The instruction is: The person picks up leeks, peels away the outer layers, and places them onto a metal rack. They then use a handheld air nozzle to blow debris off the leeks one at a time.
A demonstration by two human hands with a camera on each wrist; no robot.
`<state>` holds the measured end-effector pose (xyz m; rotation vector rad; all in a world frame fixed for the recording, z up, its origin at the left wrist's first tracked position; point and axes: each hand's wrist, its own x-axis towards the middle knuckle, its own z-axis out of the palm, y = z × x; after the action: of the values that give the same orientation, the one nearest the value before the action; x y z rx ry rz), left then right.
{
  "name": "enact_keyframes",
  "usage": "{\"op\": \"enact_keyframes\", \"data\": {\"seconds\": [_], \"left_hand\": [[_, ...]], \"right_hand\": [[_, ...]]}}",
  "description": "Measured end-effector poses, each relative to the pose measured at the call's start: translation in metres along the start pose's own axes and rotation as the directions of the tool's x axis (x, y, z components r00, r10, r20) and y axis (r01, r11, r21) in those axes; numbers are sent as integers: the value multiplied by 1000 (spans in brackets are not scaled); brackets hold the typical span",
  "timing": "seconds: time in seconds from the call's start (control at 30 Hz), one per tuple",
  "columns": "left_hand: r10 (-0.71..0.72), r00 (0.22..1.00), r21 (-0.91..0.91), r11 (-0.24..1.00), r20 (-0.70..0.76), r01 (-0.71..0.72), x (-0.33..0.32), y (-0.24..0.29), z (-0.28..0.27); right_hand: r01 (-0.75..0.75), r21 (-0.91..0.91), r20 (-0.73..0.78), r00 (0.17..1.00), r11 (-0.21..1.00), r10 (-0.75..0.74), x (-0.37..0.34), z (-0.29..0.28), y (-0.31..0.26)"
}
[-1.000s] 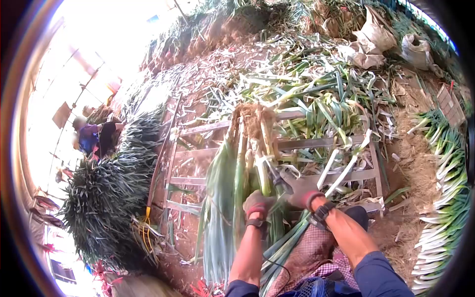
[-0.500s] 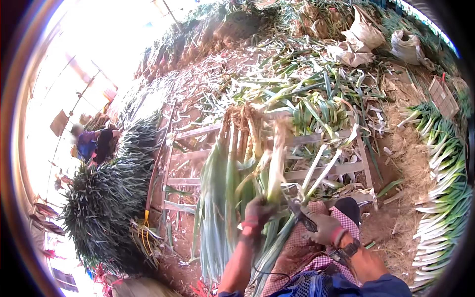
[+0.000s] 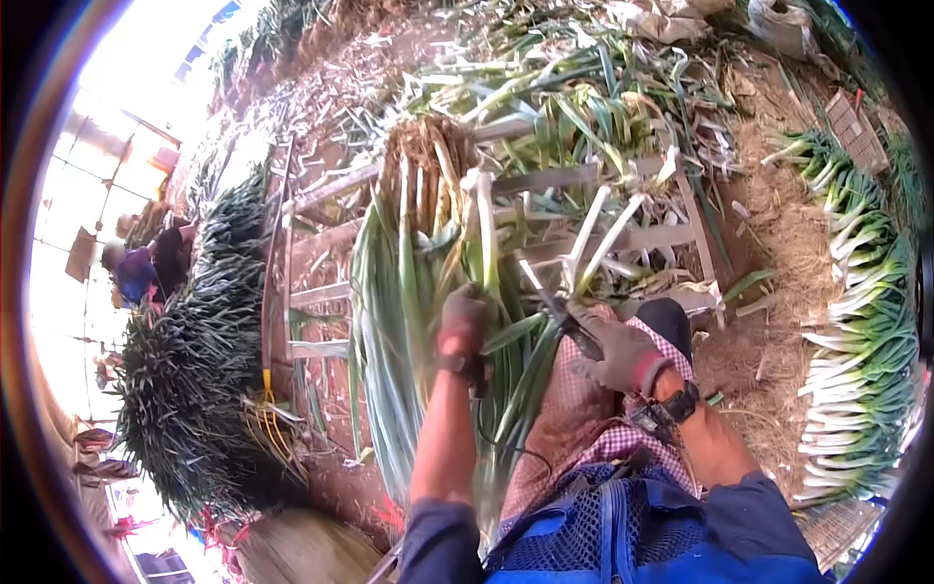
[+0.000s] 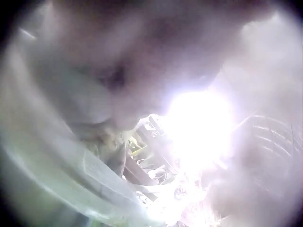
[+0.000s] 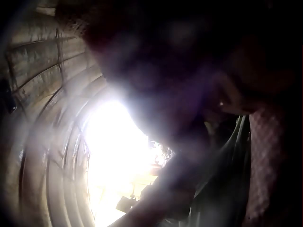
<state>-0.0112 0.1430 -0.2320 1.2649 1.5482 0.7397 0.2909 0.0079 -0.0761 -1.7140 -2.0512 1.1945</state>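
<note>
My gloved left hand [image 3: 464,318] grips a leek [image 3: 486,229] below its white end, which points away from me beside rooted leeks [image 3: 422,185]. Long green leaves [image 3: 384,341] hang toward me, left of and below that hand. Over my right knee, my gloved right hand [image 3: 621,352] holds a dark-handled tool [image 3: 578,331] with a thin pale tip pointing up and left, apart from the leek. Blurred leaves [image 4: 61,161] lie below my left hand in the left wrist view. Shadow and glare hide the right hand's fingers in the right wrist view.
A slatted rack [image 3: 623,241] lies under the leeks, with loose trimmings [image 3: 545,88] beyond it. A dark green leaf pile [image 3: 195,389] stands left. White-stemmed leeks [image 3: 846,389] are lined up at right. A person [image 3: 136,268] is at far left.
My hands have moved apart. The tool has come away from the stalk toward my knee, and the left hand has carried its leek left, beside the rooted bunch. The head view has tilted down.
</note>
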Motion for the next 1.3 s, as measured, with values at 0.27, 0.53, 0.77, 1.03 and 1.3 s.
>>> {"op": "enact_keyframes", "data": {"seconds": [0.27,0.53,0.77,1.03,1.3], "left_hand": [[-176,977,-20,984,-123,175,-33,66,1],[-232,965,-191,960,-123,207,-28,54,5],[-196,951,-249,959,-238,136,-10,28,6],[-260,944,-271,941,-201,202,-7,13,1],[-179,951,-205,970,-252,128,-5,0,6]], "right_hand": [[56,-129,115,993,990,-42,15,11,6],[21,-32,226,974,999,-13,15,4,2],[82,-57,169,983,995,-71,13,14,9],[-95,-130,138,984,987,113,85,-17,-19],[-189,-108,55,979,976,196,177,-27,-7]]}}
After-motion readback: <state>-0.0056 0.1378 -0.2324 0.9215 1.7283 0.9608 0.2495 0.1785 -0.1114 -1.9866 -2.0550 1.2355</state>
